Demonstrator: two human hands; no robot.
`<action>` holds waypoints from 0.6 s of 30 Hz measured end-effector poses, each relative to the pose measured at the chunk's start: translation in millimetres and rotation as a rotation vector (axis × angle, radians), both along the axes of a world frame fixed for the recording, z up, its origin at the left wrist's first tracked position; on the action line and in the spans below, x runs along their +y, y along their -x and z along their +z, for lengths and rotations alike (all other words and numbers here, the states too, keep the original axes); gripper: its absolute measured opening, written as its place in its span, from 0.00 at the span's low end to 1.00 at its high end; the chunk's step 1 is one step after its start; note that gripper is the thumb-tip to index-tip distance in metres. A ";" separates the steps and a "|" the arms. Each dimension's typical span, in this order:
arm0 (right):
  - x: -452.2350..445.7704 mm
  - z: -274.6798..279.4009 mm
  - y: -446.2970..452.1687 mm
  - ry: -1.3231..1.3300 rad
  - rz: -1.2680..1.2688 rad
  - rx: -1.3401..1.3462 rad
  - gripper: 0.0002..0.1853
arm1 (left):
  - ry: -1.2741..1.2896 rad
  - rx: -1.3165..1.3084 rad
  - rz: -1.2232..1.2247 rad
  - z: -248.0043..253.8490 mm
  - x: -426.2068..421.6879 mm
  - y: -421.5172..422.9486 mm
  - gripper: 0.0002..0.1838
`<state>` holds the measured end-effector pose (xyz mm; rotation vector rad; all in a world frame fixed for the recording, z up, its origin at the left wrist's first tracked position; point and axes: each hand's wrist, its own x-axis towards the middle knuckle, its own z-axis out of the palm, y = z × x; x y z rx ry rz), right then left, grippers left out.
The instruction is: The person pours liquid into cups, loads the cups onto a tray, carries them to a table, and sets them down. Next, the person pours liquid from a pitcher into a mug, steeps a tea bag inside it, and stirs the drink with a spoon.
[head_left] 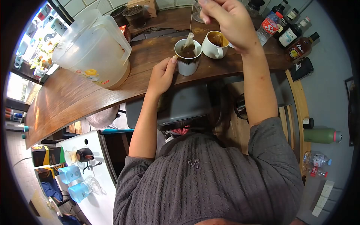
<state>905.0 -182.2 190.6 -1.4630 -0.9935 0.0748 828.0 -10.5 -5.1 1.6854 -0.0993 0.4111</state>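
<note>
On the wooden counter stands a white cup [188,68] with a dark drip pattern and brown liquid in it. My left hand [162,76] grips the cup at its left side, thumb near the rim. A wet tea bag [190,39] hangs on its string at the cup's mouth, its lower part at the liquid. Raised above, my right hand [233,23] is closed at the upper end of the string; its fingertips are partly cut off by the frame's top edge. Touching or very close to the cup's right is a white mug [213,51], yellow inside, with a second tea bag in it.
A large translucent plastic pitcher [95,52] stands left on the wooden counter [146,80]. Behind it are dark pots of soil [135,17]. Several bottles [287,37] line the right end by the wall. A white table [93,157] with blue containers [70,174] lies lower left.
</note>
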 end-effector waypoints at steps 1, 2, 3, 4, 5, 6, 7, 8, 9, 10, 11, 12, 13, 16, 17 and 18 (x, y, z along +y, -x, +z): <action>0.4 6.2 1.8 0.000 -0.003 0.026 0.13 | 0.004 -0.001 0.001 0.9 -0.3 0.6 0.22; 2.4 8.9 2.3 -0.018 -0.028 0.038 0.13 | 0.003 -0.001 0.002 0.0 -0.3 0.4 0.22; 2.9 10.8 1.7 -0.018 -0.026 0.038 0.13 | 0.012 0.005 0.000 -1.5 -0.2 -0.3 0.22; 3.5 12.6 0.6 -0.032 -0.013 0.045 0.13 | 0.021 0.010 -0.001 -1.4 -0.2 -0.5 0.22; 3.9 14.1 0.1 -0.045 0.001 0.052 0.13 | 0.020 0.010 0.001 -0.9 -0.1 0.0 0.22; 3.9 15.4 0.2 -0.046 0.003 0.052 0.13 | 0.009 0.004 0.004 0.1 0.0 0.8 0.22; 3.6 16.5 0.3 -0.038 0.011 0.053 0.13 | -0.003 -0.001 0.006 1.0 0.1 1.2 0.22; 3.3 17.2 0.4 -0.030 0.017 0.055 0.12 | -0.004 -0.001 0.007 0.9 0.2 1.3 0.22; 3.1 17.7 0.2 -0.031 0.018 0.055 0.12 | -0.001 -0.002 0.003 0.5 0.2 1.1 0.22; 3.0 18.0 -0.3 -0.033 0.025 0.052 0.12 | 0.002 -0.003 -0.002 0.4 0.3 0.9 0.22; 2.9 18.1 -0.7 -0.035 0.031 0.049 0.12 | 0.001 -0.002 -0.003 0.4 0.4 1.0 0.22; 2.8 18.2 -1.4 -0.035 0.031 0.050 0.12 | -0.003 0.001 0.003 0.5 0.4 0.9 0.22; 2.6 18.1 -2.1 -0.063 0.035 0.055 0.12 | -0.007 0.004 0.008 0.4 0.3 0.9 0.22; 0.9 18.7 -0.6 -0.067 0.022 0.053 0.12 | 0.024 -0.014 -0.004 -0.2 -0.6 -0.1 0.22; 0.7 18.9 0.3 -0.044 0.008 0.045 0.12 | 0.024 -0.014 -0.005 -0.2 -0.3 -0.4 0.22; 0.9 18.4 0.7 -0.044 0.008 0.046 0.12 | 0.027 -0.007 -0.009 -0.4 0.2 -0.4 0.22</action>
